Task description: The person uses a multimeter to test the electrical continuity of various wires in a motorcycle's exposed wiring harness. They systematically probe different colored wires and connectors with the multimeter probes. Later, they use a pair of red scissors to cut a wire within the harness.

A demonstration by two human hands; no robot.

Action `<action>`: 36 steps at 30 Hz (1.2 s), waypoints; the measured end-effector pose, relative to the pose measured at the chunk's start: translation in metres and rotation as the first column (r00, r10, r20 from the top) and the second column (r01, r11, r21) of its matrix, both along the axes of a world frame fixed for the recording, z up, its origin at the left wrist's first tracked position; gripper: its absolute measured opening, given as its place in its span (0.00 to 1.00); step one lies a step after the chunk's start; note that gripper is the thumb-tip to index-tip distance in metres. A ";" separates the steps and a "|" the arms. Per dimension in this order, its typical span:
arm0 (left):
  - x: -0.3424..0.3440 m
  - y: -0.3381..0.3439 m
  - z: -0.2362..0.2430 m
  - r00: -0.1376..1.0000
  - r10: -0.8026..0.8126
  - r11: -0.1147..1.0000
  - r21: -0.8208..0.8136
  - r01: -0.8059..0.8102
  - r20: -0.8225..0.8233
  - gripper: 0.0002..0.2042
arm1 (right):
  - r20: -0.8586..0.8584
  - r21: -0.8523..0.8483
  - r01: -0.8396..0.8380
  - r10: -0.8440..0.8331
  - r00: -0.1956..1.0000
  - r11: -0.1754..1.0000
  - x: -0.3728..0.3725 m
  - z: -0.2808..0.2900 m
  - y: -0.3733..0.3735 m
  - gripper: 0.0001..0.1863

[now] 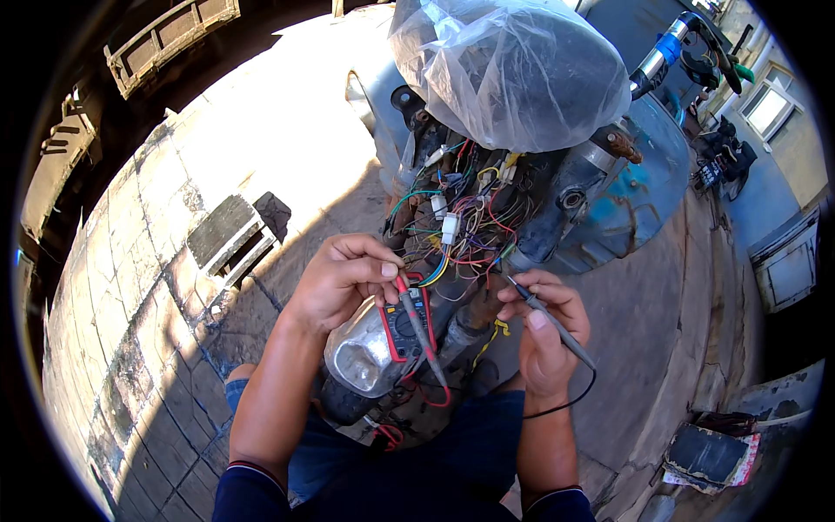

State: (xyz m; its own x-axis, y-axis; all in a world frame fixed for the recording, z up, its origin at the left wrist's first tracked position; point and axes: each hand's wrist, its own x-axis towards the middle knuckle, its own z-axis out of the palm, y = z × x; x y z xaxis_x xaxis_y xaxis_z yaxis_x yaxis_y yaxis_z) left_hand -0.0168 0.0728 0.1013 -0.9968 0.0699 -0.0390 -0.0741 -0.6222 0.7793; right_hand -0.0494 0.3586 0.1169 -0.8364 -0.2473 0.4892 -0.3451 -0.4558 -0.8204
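Between the fingers of my left hand (pixel 346 280) is a red multimeter probe (pixel 417 320), its red lead curling down below. My right hand (pixel 551 335) pinches a black multimeter probe (pixel 557 326), tip toward the wires and black lead trailing past the wrist. Between my hands a red-and-black multimeter (pixel 405 324) rests against a silver metal part of the vehicle. Just beyond lies a tangle of coloured wires (pixel 487 209) with several white connectors, one white connector (pixel 450 229) standing out in the middle. Whether either probe tip touches a wire I cannot tell.
A large rounded part wrapped in clear plastic (pixel 522 78) overhangs the wires, with a handlebar (pixel 665 50) at upper right. On the paving at left stands a small wooden stool (pixel 230 233). A dark flat object (pixel 706 454) lies at lower right.
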 end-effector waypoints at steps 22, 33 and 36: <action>-0.003 0.005 0.011 1.000 0.001 0.999 -0.038 -0.002 -0.014 0.06 | 0.017 0.013 -0.105 0.105 0.994 0.994 -0.010 0.009 -0.022 0.13; 0.000 0.004 0.009 1.000 0.016 0.999 -0.032 -0.016 -0.006 0.06 | -0.005 0.020 -0.089 0.089 0.996 0.996 -0.010 0.010 -0.025 0.12; 0.001 0.006 0.009 0.999 0.035 0.999 -0.042 -0.035 -0.001 0.06 | -0.003 0.024 -0.084 0.084 0.996 0.996 -0.009 0.011 -0.025 0.12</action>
